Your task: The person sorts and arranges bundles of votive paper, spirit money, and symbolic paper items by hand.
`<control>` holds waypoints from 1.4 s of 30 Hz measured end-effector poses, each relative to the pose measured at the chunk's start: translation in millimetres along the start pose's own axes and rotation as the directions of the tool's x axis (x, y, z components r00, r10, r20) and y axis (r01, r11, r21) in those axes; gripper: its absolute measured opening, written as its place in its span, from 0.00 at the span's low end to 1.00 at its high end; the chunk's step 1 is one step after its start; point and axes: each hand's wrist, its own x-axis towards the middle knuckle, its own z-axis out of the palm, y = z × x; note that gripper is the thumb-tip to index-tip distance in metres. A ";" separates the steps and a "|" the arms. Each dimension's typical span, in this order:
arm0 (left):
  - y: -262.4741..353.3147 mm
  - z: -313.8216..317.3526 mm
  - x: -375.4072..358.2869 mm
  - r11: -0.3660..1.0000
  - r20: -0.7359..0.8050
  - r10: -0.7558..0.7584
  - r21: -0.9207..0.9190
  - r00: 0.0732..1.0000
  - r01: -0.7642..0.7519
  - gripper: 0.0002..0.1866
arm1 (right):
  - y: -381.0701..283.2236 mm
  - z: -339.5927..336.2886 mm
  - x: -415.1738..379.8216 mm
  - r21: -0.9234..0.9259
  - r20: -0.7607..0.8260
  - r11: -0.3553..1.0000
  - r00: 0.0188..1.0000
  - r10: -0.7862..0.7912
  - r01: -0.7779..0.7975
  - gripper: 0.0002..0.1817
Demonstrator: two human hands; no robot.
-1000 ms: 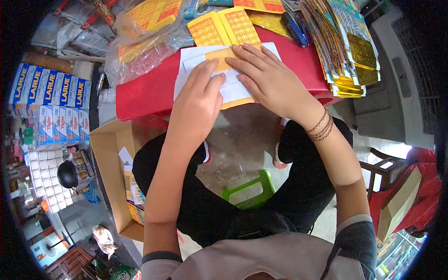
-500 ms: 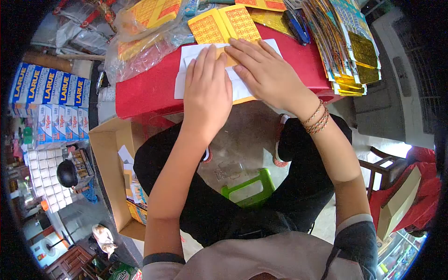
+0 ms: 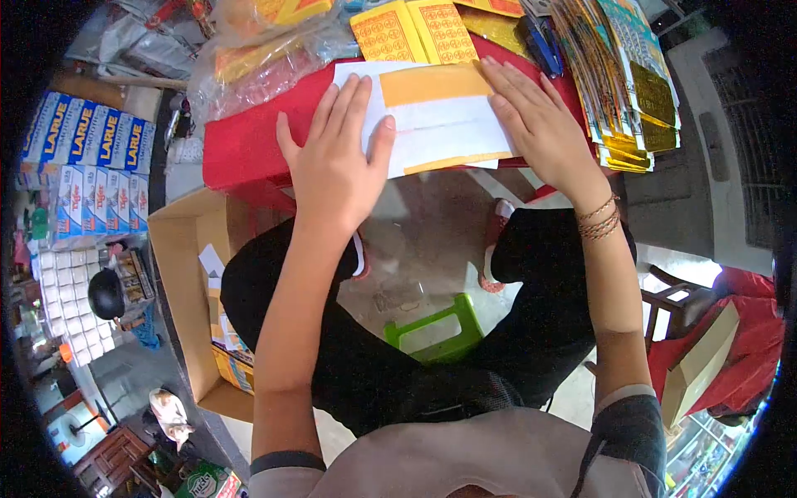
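A white paper sheet with yellow bands (image 3: 444,120) lies flat at the front edge of the red table (image 3: 249,145). My left hand (image 3: 339,158) rests with spread fingers on the sheet's left side, its thumb pointing up near the middle. My right hand (image 3: 544,129) lies over the sheet's right edge, fingers stretched out. Just behind the sheet are yellow papers with red print (image 3: 415,33). To the right stands a thick stack of folded papers with gold parts (image 3: 610,79).
Clear plastic bags (image 3: 253,79) lie at the table's back left, and a dark blue object (image 3: 541,48) at the back. An open cardboard box (image 3: 178,282) stands by my left leg. A green stool (image 3: 440,332) is between my legs.
My hands have moved apart, the left one leftward and the right one rightward, uncovering the middle of the sheet and its yellow bands. The view has shifted slightly.
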 end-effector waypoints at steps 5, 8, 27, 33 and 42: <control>-6.9 4.8 -1.9 0.998 -0.015 0.015 0.069 1.000 -0.014 0.24 | -0.4 -3.3 4.4 0.048 -0.023 0.999 1.000 -0.012 0.013 0.24; -13.7 -3.1 -0.7 0.997 -0.029 0.008 -0.078 1.000 -0.011 0.20 | 10.3 -10.9 18.1 0.318 0.022 0.948 1.000 0.003 -0.010 0.24; -57.9 -0.1 10.4 0.927 0.006 -0.204 -0.321 0.979 0.196 0.14 | 42.3 -22.2 32.6 0.923 0.101 0.291 0.889 0.446 -0.251 0.18; -53.6 -3.1 22.1 0.797 0.078 -0.313 -0.520 0.946 0.307 0.15 | 12.3 -6.8 43.4 0.893 0.123 0.363 0.919 0.374 -0.267 0.19; 20.4 -23.4 3.4 0.825 -0.217 0.407 -0.330 0.887 -0.459 0.13 | 1.1 12.0 47.0 0.605 -0.138 0.783 0.949 0.282 -0.145 0.26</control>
